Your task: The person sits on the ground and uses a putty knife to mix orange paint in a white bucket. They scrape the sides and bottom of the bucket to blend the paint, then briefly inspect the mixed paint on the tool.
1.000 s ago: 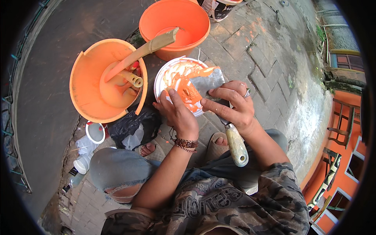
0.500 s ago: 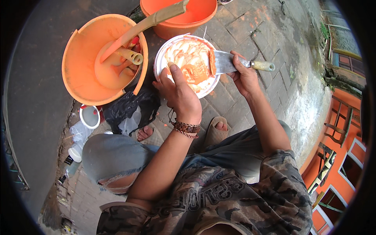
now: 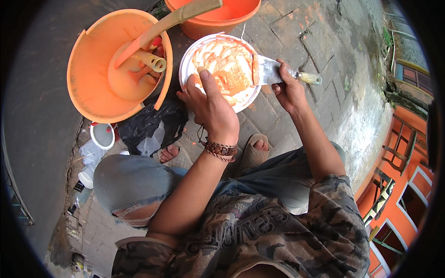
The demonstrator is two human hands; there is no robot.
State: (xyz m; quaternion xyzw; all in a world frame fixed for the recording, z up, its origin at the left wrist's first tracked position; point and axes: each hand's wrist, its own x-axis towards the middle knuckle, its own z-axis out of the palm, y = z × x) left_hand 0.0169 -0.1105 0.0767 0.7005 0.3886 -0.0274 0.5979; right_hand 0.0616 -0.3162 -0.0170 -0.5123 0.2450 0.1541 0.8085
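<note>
A round white tub [image 3: 186,69], smeared inside with orange and white paste [image 3: 230,79], is tilted up in front of me. My left hand [image 3: 212,102] grips its near-left rim, the thumb over the paste and the other fingers at the outer side, partly hidden. In my right hand [image 3: 291,91] is a putty knife [image 3: 270,72], pinched where the blade meets the pale handle. The handle sticks out to the right past the fingers. Its blade edge rests at the tub's right side, against a ridge of orange paste.
At the left, an orange bucket [image 3: 88,55] holds a bamboo stick [image 3: 174,27], a short tube and orange liquid. A second orange bucket [image 3: 204,28] stands behind the tub. Beside my foot lie a black plastic bag [image 3: 155,123], a white-rimmed cup [image 3: 102,135] and clear plastic cups.
The tub and both hands keep nearly the same pose. The whole view has shifted slightly, with the buckets and tub a little higher and further left.
</note>
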